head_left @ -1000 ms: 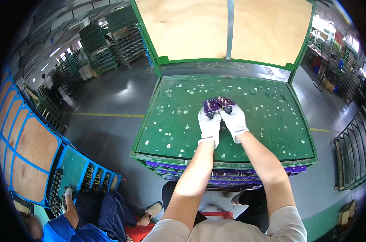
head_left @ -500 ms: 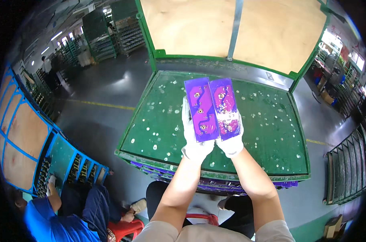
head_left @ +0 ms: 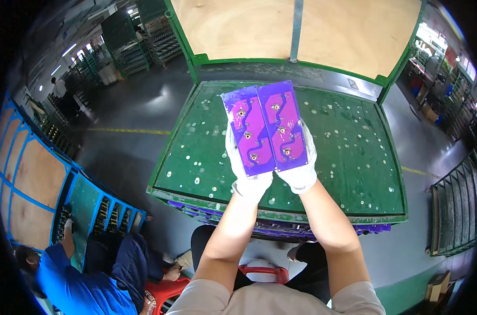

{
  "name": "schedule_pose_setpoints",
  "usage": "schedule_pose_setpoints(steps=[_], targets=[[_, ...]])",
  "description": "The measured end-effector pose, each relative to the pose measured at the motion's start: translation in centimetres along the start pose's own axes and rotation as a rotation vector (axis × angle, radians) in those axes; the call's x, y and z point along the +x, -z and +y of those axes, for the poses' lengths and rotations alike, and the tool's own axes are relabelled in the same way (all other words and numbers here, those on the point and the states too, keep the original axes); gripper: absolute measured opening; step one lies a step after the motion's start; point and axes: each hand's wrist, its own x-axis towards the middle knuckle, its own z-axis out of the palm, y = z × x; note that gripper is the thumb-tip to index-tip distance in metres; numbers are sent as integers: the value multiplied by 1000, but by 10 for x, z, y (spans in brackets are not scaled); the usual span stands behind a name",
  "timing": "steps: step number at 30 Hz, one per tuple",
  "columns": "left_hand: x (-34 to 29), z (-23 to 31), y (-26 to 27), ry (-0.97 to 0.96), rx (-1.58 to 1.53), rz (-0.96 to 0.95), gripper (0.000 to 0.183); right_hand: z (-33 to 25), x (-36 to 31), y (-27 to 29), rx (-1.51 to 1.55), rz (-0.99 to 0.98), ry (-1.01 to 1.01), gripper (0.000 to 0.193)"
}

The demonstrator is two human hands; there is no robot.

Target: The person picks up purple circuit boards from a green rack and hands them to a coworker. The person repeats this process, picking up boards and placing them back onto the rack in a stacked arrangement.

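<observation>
Side by side, two long purple circuit boards are held above a green tabletop point(head_left: 196, 152). My left hand point(head_left: 253, 185), in a white glove, is closed on the left circuit board point(head_left: 255, 137) from below. The right circuit board point(head_left: 287, 128) rests in my right hand point(head_left: 301, 176), also white-gloved and closed around its edge and underside. Both boards show magenta areas, dark purple tracks and several round metal parts down their length. Their inner long edges touch or nearly touch. Most of my fingers are hidden behind the boards.
Behind the tabletop stands a green-framed wooden panel point(head_left: 348, 37). Purple items fill a shelf under the table's front edge. At lower left a person in blue point(head_left: 86, 278) sits by a blue-framed rack point(head_left: 91, 202). A metal rack point(head_left: 455, 210) stands at right.
Both hands have moved slightly left and up in view with the boards. The boards now lean left more, and the bright glare on the right board has gone.
</observation>
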Motion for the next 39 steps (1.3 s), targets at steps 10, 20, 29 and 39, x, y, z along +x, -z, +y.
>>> schedule_pose_setpoints(steps=[10,20,29,39], targets=[[-1,2,-3,-36,-68,3,62,0,-2,-2,60,48,8,52],[-6,-3,-4,-5,-181,76,63,0,-7,-6,159,48,-95,52],[-3,0,-6,-111,61,61,75,2,-3,-2,3,-1,-50,55],[-13,-28,11,-215,252,44,80,10,-6,-4,-47,1,-14,57]])
